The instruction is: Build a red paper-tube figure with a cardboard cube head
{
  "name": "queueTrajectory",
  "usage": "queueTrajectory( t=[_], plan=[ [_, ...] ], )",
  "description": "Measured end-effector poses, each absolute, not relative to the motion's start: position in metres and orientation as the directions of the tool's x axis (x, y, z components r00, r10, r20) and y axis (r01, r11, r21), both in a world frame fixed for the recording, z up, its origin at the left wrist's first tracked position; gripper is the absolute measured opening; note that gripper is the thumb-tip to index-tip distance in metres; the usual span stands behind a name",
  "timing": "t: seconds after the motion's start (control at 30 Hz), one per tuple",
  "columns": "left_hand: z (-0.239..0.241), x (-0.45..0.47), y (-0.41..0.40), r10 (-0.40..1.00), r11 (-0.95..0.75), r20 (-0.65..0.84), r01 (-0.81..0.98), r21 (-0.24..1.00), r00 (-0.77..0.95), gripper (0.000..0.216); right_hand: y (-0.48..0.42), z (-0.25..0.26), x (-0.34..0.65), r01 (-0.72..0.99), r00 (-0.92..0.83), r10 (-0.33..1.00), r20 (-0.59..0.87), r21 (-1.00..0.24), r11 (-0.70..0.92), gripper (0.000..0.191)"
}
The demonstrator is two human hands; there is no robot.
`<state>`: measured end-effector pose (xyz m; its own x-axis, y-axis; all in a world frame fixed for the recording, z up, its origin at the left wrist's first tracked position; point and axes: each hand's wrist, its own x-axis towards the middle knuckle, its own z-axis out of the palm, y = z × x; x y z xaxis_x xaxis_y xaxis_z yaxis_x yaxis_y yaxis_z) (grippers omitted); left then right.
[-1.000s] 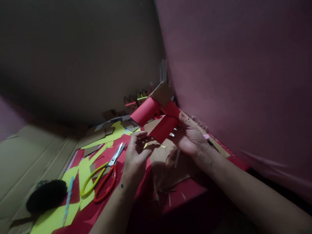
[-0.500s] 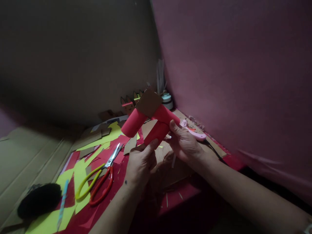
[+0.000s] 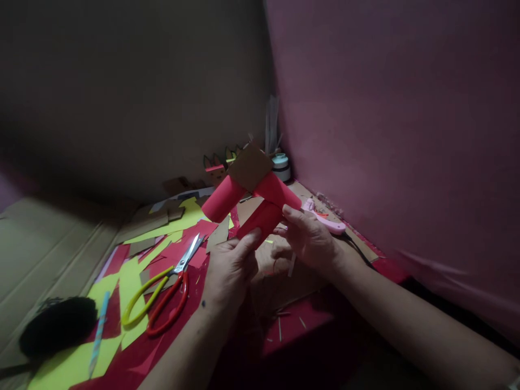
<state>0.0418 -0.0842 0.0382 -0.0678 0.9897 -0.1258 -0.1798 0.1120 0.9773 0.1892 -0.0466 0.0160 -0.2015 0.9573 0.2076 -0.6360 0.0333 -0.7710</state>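
Between my hands is a craft piece made of red paper tubes [image 3: 224,198] and a square of brown cardboard [image 3: 251,167]. Two tubes slant out from under the cardboard, one to each side. A third red tube [image 3: 262,221] lies lower, near the right one. My left hand [image 3: 235,265] pinches the lower end of this third tube between thumb and fingers. My right hand [image 3: 306,235] grips where the third tube meets the right one, its thumb on top. Its other fingers are partly hidden behind the tubes.
Left of my hands lie scissors [image 3: 174,287] with yellow and red handles, a blue striped pencil [image 3: 98,336], yellow paper scraps [image 3: 132,284] and a black fuzzy object [image 3: 59,326]. A pink glue gun [image 3: 329,223] with a cord lies right. A pale blue-lidded jar [image 3: 281,167] stands behind.
The view has shifted slightly, moving the scissors and pencil a little left in the picture. Both hands keep their hold on the red tubes, with hardly any movement.
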Motion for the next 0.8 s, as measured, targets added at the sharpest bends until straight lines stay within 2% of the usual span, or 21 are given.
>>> queueTrajectory(
  t=[0.1, 0.27, 0.43, 0.6, 0.8],
  plan=[
    [0.04, 0.042, -0.084, 0.99, 0.113, -0.128, -0.219, 0.969, -0.055, 0.055, -0.046, 0.017, 0.189, -0.648, -0.18, 0.958, 0.224, -0.759, 0.056, 0.03],
    [0.039, 0.041, -0.082, 0.991, 0.122, -0.132, -0.254, 0.959, -0.021, 0.054, -0.048, 0.017, 0.191, -0.577, -0.208, 0.971, 0.116, -0.816, -0.026, 0.03],
    [0.041, 0.04, -0.084, 0.991, 0.119, -0.13, -0.249, 0.961, -0.03, 0.052, -0.049, 0.015, 0.191, -0.549, -0.213, 0.964, 0.161, -0.836, 0.018, 0.028],
    [0.039, 0.038, -0.082, 0.993, 0.109, -0.118, -0.241, 0.964, -0.021, 0.051, -0.046, 0.012, 0.192, -0.542, -0.283, 0.92, 0.27, -0.837, 0.079, 0.026],
    [0.038, 0.031, -0.073, 0.994, 0.095, -0.103, -0.249, 0.964, -0.02, 0.048, -0.037, 0.017, 0.194, -0.404, -0.398, 0.896, 0.199, -0.914, 0.023, 0.035]
  ],
)
